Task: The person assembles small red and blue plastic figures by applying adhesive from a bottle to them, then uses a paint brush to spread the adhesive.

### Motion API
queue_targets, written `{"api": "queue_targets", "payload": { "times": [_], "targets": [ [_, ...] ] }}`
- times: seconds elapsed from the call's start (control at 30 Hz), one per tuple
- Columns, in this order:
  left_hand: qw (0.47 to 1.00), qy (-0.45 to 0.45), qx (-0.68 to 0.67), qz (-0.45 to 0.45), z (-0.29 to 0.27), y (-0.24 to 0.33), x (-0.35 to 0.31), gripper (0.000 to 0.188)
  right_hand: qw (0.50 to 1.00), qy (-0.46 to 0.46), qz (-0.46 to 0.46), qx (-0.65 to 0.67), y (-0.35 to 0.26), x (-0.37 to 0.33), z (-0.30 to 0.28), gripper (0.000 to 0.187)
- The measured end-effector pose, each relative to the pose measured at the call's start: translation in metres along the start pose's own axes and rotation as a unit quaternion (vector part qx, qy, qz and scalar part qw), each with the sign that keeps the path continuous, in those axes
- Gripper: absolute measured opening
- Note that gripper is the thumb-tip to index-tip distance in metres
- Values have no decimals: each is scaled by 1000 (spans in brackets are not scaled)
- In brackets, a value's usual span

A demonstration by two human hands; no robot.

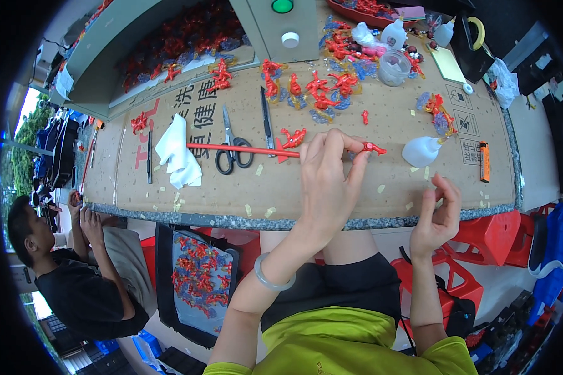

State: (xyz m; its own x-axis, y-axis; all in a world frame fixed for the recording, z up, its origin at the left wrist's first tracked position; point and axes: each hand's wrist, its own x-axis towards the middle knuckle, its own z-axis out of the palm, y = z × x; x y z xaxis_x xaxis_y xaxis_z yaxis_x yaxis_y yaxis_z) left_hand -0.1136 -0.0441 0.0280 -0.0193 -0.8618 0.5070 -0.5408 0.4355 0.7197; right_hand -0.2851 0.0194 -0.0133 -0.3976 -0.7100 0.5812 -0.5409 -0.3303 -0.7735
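Note:
My left hand, with a pale bangle on its forearm, is closed above the cardboard-covered table. A small red figurine part sticks out at its pinched fingertips. A thin red rod runs from the white cloth across the scissors to this hand; whether the fingers grip it too is hidden. My right hand hovers over the near edge, fingers loosely curled and apart from the thumb, with nothing visible in it. Closest to it stands a white squeeze bottle. A red figurine lies beside my left hand.
Several red figurines with clear parts lie farther back, near a small tub. A black-handled knife and an orange box rest on the cardboard. A grey booth stands behind. At left sits another person, beside a figurine-filled tray.

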Motion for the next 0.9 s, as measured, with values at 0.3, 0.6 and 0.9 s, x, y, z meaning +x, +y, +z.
{"api": "queue_targets", "payload": {
  "times": [0.3, 0.6, 0.9],
  "targets": [
    [998, -63, -5, -28, 10, -6, -6, 29, 996, 42, 74, 13, 23, 41, -17, 20],
    [999, 23, 28, -25, -60, -31, 36, 33, 992, 30, 118, 44, 35, 46, -18, 21],
    [988, -115, 92, 36, -74, -71, 97, 34, 989, 46, 134, 48, 37, 48, -17, 22]
  ]
}}
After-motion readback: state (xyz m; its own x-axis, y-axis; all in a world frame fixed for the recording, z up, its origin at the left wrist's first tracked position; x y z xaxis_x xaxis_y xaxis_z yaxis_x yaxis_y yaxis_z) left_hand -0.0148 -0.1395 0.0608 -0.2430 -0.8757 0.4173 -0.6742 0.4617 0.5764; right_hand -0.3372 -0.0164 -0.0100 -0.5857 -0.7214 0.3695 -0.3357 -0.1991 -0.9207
